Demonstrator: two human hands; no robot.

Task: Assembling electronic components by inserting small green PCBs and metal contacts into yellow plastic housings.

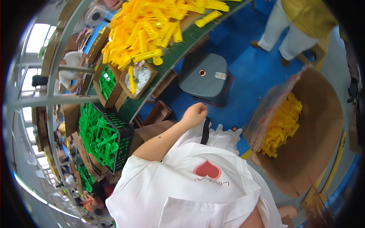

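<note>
Curving past a blue floor (243, 72) (factory), green belt (178, 49) bears yellow parts (152, 22).

Bright, even daylight from windows at far left; strong fisheye bending, dark rim, slight motion blur throughout.

Yellow parts (152, 22): glossy smooth plastic. Green parts (97, 135): glossy plastic, held in a black plastic lattice crate (123, 140). Large box (315, 136): matt brown cardboard. Stool (203, 78): matt grey plastic. Shirt (178, 190): white cloth.
</note>
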